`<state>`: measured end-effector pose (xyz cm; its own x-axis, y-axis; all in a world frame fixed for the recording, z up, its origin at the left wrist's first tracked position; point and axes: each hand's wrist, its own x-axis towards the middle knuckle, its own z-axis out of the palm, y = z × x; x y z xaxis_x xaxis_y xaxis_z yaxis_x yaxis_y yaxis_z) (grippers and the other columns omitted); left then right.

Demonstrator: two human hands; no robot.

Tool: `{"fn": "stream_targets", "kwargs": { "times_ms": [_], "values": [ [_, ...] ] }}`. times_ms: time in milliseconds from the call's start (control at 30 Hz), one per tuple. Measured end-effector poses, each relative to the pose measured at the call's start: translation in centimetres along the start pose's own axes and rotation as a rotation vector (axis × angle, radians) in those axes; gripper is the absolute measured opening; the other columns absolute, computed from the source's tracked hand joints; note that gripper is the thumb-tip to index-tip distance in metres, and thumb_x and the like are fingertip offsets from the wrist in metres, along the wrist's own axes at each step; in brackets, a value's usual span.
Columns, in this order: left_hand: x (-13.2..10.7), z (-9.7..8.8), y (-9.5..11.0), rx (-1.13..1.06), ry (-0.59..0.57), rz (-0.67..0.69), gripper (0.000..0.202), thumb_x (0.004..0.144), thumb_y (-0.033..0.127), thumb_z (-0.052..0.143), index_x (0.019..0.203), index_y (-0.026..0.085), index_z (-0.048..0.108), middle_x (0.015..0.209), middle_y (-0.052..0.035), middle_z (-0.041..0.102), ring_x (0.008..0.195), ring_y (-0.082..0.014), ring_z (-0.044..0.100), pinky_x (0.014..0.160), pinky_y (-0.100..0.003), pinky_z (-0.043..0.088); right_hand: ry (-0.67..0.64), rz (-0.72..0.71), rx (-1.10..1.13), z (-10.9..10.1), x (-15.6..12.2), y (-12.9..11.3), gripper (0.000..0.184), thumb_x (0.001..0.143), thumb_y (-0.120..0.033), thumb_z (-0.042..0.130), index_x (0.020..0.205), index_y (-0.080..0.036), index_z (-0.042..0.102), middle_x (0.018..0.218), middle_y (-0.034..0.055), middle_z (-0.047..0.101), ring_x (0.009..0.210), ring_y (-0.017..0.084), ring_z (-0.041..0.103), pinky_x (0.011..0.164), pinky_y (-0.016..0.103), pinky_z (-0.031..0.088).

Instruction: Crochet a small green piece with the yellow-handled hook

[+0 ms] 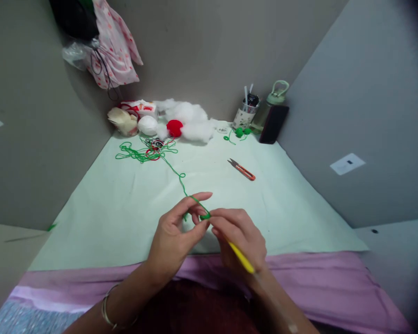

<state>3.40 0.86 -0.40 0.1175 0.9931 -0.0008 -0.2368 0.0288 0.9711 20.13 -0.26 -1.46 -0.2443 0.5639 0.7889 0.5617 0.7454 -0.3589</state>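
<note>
My left hand (pixel 176 232) pinches a small green crochet piece (pixel 205 216) between thumb and fingers, with the green yarn (pixel 181 178) running over its forefinger. My right hand (pixel 239 236) is closed round a yellow crochet hook (pixel 242 260), its tip meeting the green piece. The yarn trails back across the pale green mat (pixel 125 208) to a loose tangle of green and red yarn (pixel 146 152).
Orange thread snips (pixel 243 170) lie on the mat to the right. At the back stand white stuffing (pixel 190 118), a red ball (pixel 174 127), a white ball (pixel 147 125), small green pieces (pixel 240 132), a cup of tools (pixel 245 113) and a bottle (pixel 273 109).
</note>
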Motion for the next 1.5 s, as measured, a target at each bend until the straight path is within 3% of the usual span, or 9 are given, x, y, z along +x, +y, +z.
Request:
{"fn": "stream_targets", "kwargs": {
  "times_ms": [167,300,400,600,733,833,1000,1333,1500],
  "values": [
    [0.5,0.2,0.2,-0.484,-0.135,-0.386,0.053,0.076,0.027,0.089,0.127,0.022,0.076,0.08,0.0013,0.062,0.075,-0.0115,0.056,0.084,-0.028,0.048,0.103,0.084,0.038,0.1,-0.3,0.0,0.033,0.097,-0.007,0.06,0.121,-0.026,0.073,0.103,0.0069,0.076,0.091,0.02,0.072,0.074,0.034,0.061],
    [0.8,-0.1,0.8,-0.52,-0.072,-0.342,0.045,0.073,0.023,0.09,0.117,0.019,0.079,0.083,0.0003,0.063,0.078,-0.0128,0.056,0.092,-0.032,0.048,0.283,0.458,0.526,0.0,0.6,-0.4,0.023,0.102,-0.014,0.055,0.103,-0.025,0.076,0.082,0.0026,0.069,0.069,0.016,0.064,0.064,0.033,0.055],
    [0.6,-0.1,0.8,-0.418,-0.111,-0.278,0.046,0.075,0.023,0.089,0.12,0.022,0.079,0.088,-0.0019,0.066,0.09,-0.017,0.058,0.092,-0.032,0.045,0.257,0.551,0.711,0.4,1.1,-0.4,0.021,0.103,-0.019,0.058,0.099,-0.026,0.078,0.089,0.0029,0.072,0.07,0.015,0.064,0.064,0.031,0.054],
    [0.3,0.6,0.4,-0.333,-0.054,-0.197,0.043,0.079,0.026,0.089,0.121,0.026,0.079,0.089,-0.0002,0.067,0.087,-0.0134,0.057,0.087,-0.026,0.044,0.153,0.406,0.416,0.7,0.2,-0.3,0.031,0.099,-0.01,0.061,0.115,-0.031,0.078,0.099,0.0039,0.076,0.087,0.018,0.07,0.073,0.034,0.059],
    [0.6,0.8,0.4,-0.508,-0.105,-0.346,0.05,0.075,0.031,0.092,0.122,0.02,0.078,0.089,-0.002,0.07,0.081,-0.0121,0.058,0.083,-0.025,0.046,0.072,0.122,0.093,0.4,-0.5,-0.1,0.046,0.091,-0.009,0.073,0.129,-0.034,0.075,0.115,0.0072,0.076,0.099,0.024,0.073,0.079,0.038,0.062],
    [1.0,0.3,0.7,-0.607,-0.138,-0.459,0.044,0.075,0.027,0.09,0.116,0.016,0.08,0.088,-0.0027,0.07,0.077,-0.0112,0.06,0.091,-0.029,0.05,0.17,0.25,0.232,0.0,-0.1,0.0,0.032,0.096,-0.012,0.066,0.119,-0.031,0.078,0.102,0.0064,0.077,0.088,0.022,0.072,0.073,0.037,0.061],
    [1.0,0.0,0.8,-0.492,-0.112,-0.317,0.035,0.077,0.025,0.089,0.111,0.021,0.082,0.085,-0.0003,0.068,0.082,-0.0121,0.061,0.092,-0.028,0.048,0.256,0.574,0.687,0.2,1.0,0.1,0.017,0.101,-0.023,0.063,0.097,-0.025,0.079,0.085,0.0035,0.072,0.067,0.015,0.063,0.063,0.032,0.055],
    [0.3,-0.4,0.5,-0.149,-0.102,-0.142,0.031,0.084,0.032,0.084,0.115,0.027,0.081,0.095,-0.0034,0.065,0.092,-0.0179,0.058,0.084,-0.028,0.046,0.216,0.727,0.873,0.5,1.0,0.8,0.018,0.101,-0.034,0.065,0.095,-0.022,0.076,0.088,0.0041,0.077,0.068,0.014,0.065,0.066,0.03,0.055],
    [0.4,-0.6,0.7,-0.069,-0.114,-0.095,0.029,0.087,0.029,0.08,0.115,0.028,0.08,0.092,-0.0025,0.064,0.09,-0.0178,0.058,0.084,-0.029,0.046,0.154,0.669,0.878,-0.2,1.3,0.6,0.019,0.105,-0.03,0.058,0.096,-0.022,0.074,0.091,0.0043,0.077,0.072,0.014,0.068,0.069,0.03,0.057]
  ]
}}
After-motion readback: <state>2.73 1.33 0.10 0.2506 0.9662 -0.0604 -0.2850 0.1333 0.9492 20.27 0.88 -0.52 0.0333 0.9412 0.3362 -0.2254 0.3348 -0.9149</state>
